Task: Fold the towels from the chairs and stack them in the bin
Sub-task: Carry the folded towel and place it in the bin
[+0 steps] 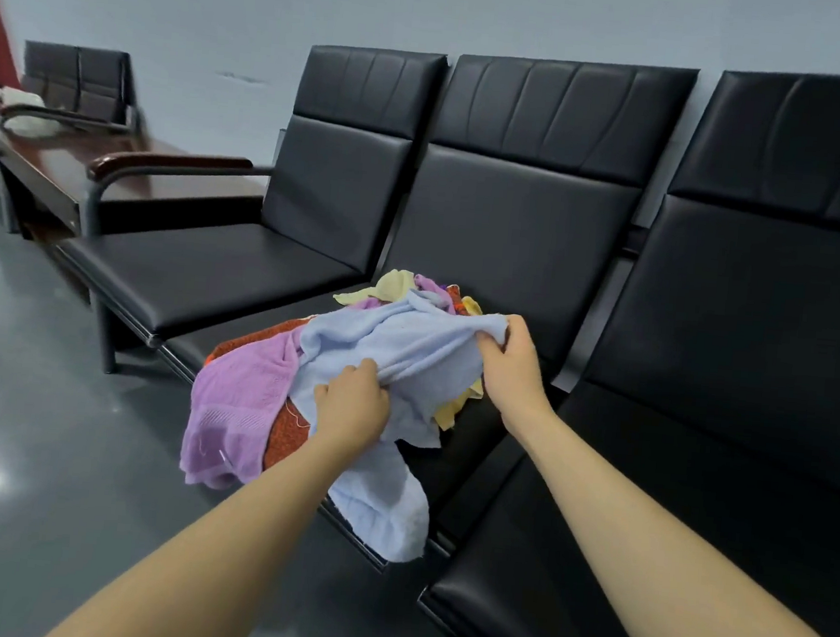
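Note:
A heap of crumpled towels lies on the middle seat (pixel 452 451) of a row of black chairs. On top is a light blue towel (pixel 396 336), part of it hanging over the seat's front edge. My left hand (pixel 351 403) grips a fold of it at the near side. My right hand (pixel 508 355) pinches its far right edge. A purple towel (pixel 240 399) droops off the front left of the heap, with an orange towel (pixel 288 433) under it. Pale yellow towels (pixel 395 283) show at the back. No bin is in view.
The left seat (pixel 210 271) and the right seat (pixel 644 512) of the row hold nothing. A brown wooden armrest (pixel 168 165) and a dark wood side table (pixel 68 165) stand to the left. Another chair (pixel 75 80) with a white bag (pixel 22 111) is further back. Grey glossy floor (pixel 25 388) lies in front.

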The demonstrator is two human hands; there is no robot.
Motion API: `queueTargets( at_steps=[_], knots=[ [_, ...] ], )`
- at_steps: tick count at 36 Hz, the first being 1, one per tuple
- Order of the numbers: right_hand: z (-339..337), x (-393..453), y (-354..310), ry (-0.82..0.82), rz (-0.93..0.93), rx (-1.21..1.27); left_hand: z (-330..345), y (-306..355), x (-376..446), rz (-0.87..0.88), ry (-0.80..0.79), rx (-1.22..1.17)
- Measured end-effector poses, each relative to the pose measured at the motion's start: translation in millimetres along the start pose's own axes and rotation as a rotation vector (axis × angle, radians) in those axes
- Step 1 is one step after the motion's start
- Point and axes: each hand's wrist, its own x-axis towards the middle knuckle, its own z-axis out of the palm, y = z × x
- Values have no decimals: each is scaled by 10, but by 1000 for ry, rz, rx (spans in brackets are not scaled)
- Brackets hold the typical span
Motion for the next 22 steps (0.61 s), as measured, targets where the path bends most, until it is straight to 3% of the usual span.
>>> queueTargets(
  at_steps=[11,17,22],
  knots=[
    [-283,-77,-346,354,-67,51,-499,568,-104,234,309,-346],
    [-664,-161,-458,514,-113,20,-596,1078,-124,320,236,-548],
    [-1124,-339,-535,612,-94,39,-552,1607,-304,363,72,-716]
  ],
)
